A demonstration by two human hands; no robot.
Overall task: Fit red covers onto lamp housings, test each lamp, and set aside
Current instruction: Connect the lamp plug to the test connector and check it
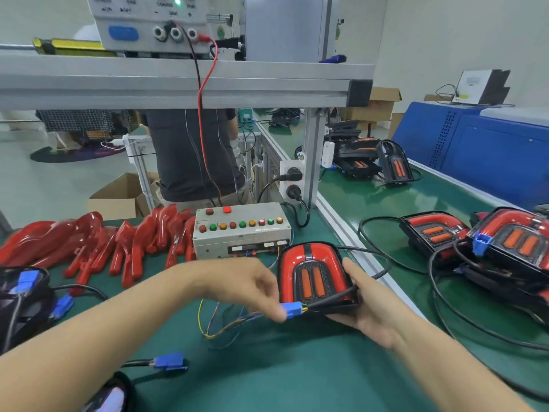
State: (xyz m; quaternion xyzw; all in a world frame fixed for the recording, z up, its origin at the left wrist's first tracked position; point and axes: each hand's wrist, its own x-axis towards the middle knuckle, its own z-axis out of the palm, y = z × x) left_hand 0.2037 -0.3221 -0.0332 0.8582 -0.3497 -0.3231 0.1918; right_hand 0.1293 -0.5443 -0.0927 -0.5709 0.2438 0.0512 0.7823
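Note:
A lamp (312,272) with its red cover fitted and two orange strips stands tilted in front of the grey test box (240,233). My right hand (364,301) grips its lower right edge from below. My left hand (255,288) pinches the lamp's blue connector (292,310), from which thin coloured wires (225,325) trail left on the green mat. Several loose red covers (98,245) lie in a row at the left, behind my left forearm.
Covered lamps (487,239) with black cables lie piled on the green belt at the right. Dark housings with blue plugs (26,281) sit at the left edge; another blue plug (169,360) lies near the front. An aluminium shelf with a power supply (154,25) hangs overhead. A person stands behind the bench.

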